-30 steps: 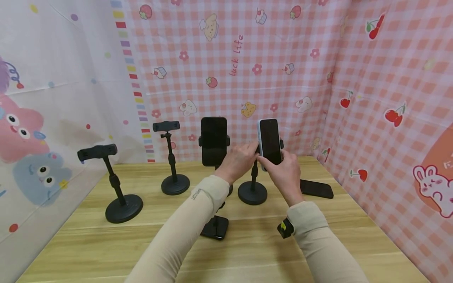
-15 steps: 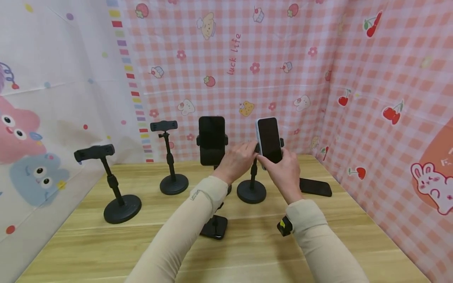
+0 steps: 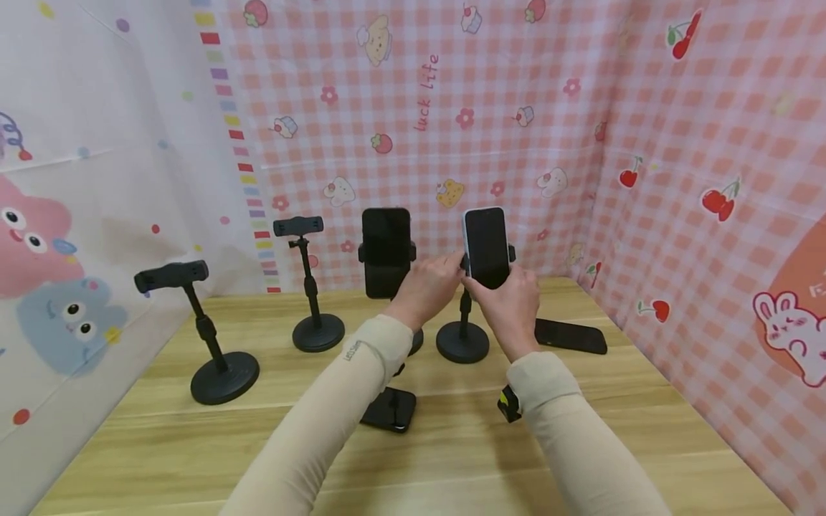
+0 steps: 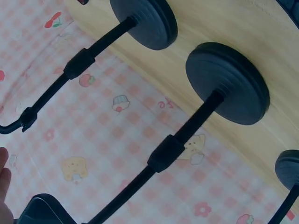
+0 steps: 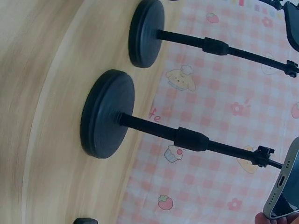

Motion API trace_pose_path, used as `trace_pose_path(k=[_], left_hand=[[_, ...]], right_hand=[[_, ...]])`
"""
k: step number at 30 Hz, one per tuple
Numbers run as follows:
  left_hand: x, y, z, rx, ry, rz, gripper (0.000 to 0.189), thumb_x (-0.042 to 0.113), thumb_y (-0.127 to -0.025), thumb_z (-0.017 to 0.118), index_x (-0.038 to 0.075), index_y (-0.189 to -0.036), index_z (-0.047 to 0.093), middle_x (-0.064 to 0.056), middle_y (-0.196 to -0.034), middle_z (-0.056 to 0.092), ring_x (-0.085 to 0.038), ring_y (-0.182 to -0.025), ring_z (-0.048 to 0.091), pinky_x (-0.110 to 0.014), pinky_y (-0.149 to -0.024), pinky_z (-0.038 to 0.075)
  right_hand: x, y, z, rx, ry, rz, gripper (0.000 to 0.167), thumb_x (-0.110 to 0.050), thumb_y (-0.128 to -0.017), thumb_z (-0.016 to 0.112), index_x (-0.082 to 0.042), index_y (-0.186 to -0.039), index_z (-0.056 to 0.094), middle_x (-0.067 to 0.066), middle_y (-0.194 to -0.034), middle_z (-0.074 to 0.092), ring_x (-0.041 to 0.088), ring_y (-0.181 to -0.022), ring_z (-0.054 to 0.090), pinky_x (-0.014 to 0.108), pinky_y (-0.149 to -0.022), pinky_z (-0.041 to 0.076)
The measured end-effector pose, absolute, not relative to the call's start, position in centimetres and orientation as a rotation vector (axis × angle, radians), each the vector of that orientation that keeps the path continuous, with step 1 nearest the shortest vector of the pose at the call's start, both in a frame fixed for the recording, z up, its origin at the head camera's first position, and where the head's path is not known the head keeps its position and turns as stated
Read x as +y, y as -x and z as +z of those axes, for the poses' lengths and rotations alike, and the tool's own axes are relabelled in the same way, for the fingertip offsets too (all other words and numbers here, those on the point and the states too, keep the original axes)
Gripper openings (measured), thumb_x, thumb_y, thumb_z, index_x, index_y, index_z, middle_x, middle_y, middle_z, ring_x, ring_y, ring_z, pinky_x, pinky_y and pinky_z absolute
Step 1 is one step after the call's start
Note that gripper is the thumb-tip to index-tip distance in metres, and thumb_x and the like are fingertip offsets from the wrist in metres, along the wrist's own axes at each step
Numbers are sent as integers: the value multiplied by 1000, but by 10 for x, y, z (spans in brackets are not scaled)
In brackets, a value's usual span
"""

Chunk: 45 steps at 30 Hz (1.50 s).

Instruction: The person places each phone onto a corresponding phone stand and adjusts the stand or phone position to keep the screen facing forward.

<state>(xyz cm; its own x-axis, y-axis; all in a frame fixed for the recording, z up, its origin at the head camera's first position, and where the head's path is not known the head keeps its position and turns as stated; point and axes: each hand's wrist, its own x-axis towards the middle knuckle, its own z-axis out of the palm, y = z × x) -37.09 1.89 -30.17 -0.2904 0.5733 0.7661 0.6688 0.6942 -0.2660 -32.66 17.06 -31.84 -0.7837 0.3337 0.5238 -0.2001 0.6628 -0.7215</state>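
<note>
In the head view, my right hand (image 3: 513, 304) holds the lower part of a light-edged smartphone (image 3: 487, 247), thumb across its front. The phone sits upright against the clamp of a black phone stand (image 3: 462, 344), a clamp arm showing at each side. My left hand (image 3: 429, 287) reaches to the clamp's left arm, fingers bent at it; the fingertips are partly hidden. In the right wrist view, the phone's bottom edge (image 5: 281, 179) shows its charging port, fingertips (image 5: 265, 218) beneath. The left wrist view catches only part of some fingers (image 4: 4, 179) at its edge.
Left of the hands, another stand carries a black phone (image 3: 387, 251). Two more stands, one tilted (image 3: 222, 376) and one upright (image 3: 318, 332), have bare clamps. A phone (image 3: 571, 337) lies at right, another phone (image 3: 393, 410) in front. Patterned cloth (image 3: 516, 158) hangs behind.
The held phone has shifted slightly left over its stand and sits more centred between the clamp arms. Both hands stay at it. The head view has shifted a little.
</note>
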Motion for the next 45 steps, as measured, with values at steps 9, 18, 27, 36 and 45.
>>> trace_pose_path(k=[9,18,27,36,45], left_hand=[[33,359,-292,-2271,837,-448,30,31,-104,53,3,-104,63,-4,-70,59,-15,-58,57,-25,-53,49],[39,356,-285,-2434,731,-798,42,35,-102,57,1,-126,60,-3,-74,63,-11,-62,61,-22,-59,51],[40,356,-284,-2451,704,-907,36,29,-104,54,0,-124,61,-6,-79,63,-14,-66,63,-23,-59,52],[41,360,-285,-2453,649,-901,39,24,-105,52,-1,-134,54,-15,-100,69,-22,-91,68,-33,-78,55],[40,360,-286,-2463,544,-993,42,22,-105,52,0,-141,51,-16,-127,64,-25,-113,62,-39,-96,49]], right_hand=[[173,328,-319,-2239,132,1054,72,-46,-81,79,8,-124,57,23,-113,53,37,-102,48,50,-85,44],[178,328,-317,-2285,70,1029,69,-44,-83,79,8,-122,57,24,-109,54,37,-100,48,50,-83,43],[192,334,-314,-2297,-52,1110,61,-47,-85,76,5,-113,61,22,-110,59,36,-98,56,49,-80,49],[203,344,-298,-2351,-135,1288,48,-40,-103,53,-1,-130,57,21,-124,60,37,-111,60,52,-91,50],[199,355,-289,-2317,-107,1525,37,-33,-102,57,-2,-121,63,18,-112,64,31,-96,57,43,-87,48]])
